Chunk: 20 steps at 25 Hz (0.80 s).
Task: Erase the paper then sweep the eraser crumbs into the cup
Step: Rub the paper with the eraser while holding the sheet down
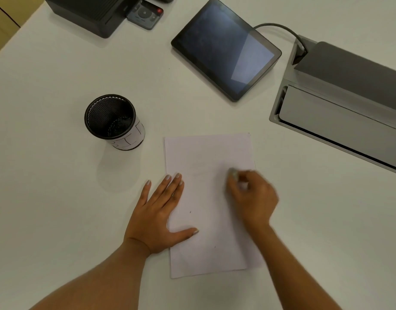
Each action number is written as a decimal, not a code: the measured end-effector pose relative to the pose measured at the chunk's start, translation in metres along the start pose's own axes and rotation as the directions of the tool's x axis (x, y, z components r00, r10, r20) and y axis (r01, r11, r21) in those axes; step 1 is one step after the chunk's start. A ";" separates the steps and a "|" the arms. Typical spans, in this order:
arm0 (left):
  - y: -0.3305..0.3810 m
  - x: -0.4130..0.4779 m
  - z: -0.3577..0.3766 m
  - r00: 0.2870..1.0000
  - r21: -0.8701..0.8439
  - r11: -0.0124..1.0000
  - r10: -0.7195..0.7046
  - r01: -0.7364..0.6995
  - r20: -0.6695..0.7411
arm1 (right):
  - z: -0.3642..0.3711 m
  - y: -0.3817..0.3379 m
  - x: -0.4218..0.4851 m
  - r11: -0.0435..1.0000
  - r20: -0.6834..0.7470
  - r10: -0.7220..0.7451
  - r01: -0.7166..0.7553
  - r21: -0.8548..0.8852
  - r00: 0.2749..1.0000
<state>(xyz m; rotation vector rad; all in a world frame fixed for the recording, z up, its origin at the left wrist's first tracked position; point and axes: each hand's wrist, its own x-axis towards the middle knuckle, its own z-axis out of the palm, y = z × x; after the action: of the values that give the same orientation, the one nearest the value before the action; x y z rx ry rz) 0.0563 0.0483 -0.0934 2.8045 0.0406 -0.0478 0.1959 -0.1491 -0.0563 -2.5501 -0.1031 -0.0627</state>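
Flatly, my left hand [157, 217] presses straight fingers [170, 189] on the paper [206, 153]. My blurred right hand [253, 195] curls over it; whether it grips anything, I cannot tell. The mesh cup [112, 121] stands upright left of the paper on the worktop [58, 186], with the tablet [223, 45] beyond.

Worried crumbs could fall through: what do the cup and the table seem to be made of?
Cup: black metal mesh, apparently, judging by the finely perforated inner wall; a white sheet with dark lines, probably paper, wraps its outside. Table: smooth matte white surface, perhaps laminate; uncertain.
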 end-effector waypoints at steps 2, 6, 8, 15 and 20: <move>-0.001 0.001 -0.001 1.000 -0.004 1.000 0.005 -0.005 -0.009 | 0.013 -0.017 -0.051 0.972 0.124 -0.232 0.233 0.006 0.965; -0.001 0.001 0.000 1.000 -0.003 1.000 0.008 -0.008 -0.014 | -0.001 -0.001 -0.009 0.992 0.088 -0.118 0.121 -0.030 0.989; -0.001 0.001 0.000 1.000 0.005 1.000 0.008 -0.008 -0.014 | -0.007 0.003 0.019 0.993 0.019 0.115 -0.115 0.000 0.993; 0.000 0.001 0.001 1.000 -0.015 1.000 0.012 -0.012 -0.029 | 0.014 -0.018 -0.036 0.965 0.224 -0.263 0.259 0.048 0.938; -0.001 0.000 0.001 1.000 -0.008 1.000 0.007 -0.007 -0.008 | 0.010 -0.006 0.006 0.998 0.039 0.055 -0.056 0.014 0.998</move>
<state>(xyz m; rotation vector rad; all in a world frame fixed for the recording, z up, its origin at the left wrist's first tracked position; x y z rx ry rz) 0.0560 0.0488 -0.0942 2.7970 0.0326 -0.0351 0.2014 -0.1385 -0.0609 -2.5382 -0.0474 0.0088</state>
